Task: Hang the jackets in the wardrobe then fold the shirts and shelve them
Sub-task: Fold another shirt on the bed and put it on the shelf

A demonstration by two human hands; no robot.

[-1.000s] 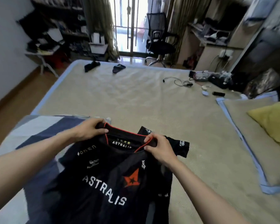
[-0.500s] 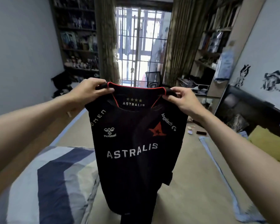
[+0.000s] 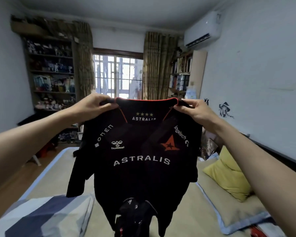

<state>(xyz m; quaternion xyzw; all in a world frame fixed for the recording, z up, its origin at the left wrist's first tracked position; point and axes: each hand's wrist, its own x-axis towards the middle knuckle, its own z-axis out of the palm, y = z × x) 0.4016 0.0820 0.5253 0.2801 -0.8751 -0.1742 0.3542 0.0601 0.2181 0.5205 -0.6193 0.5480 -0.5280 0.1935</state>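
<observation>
A black jersey (image 3: 140, 175) with red collar trim and white "ASTRALIS" lettering hangs in the air in front of me, front side facing me, over the bed. My left hand (image 3: 91, 106) pinches its left shoulder by the collar. My right hand (image 3: 193, 110) pinches the right shoulder. Both sleeves hang down loosely. Another dark garment (image 3: 135, 214) lies bunched on the bed under the jersey's hem.
The beige bed (image 3: 183, 211) stretches below. A striped blue and white pillow (image 3: 43, 218) lies at the near left, a yellow pillow (image 3: 229, 175) at the right. Shelves (image 3: 51, 74) stand at the far left, a bookcase (image 3: 183, 72) right of the window.
Both hands lifted the jersey off the bed and raised it higher, spreading the shoulders apart. My view tilted up towards the window and ceiling.
</observation>
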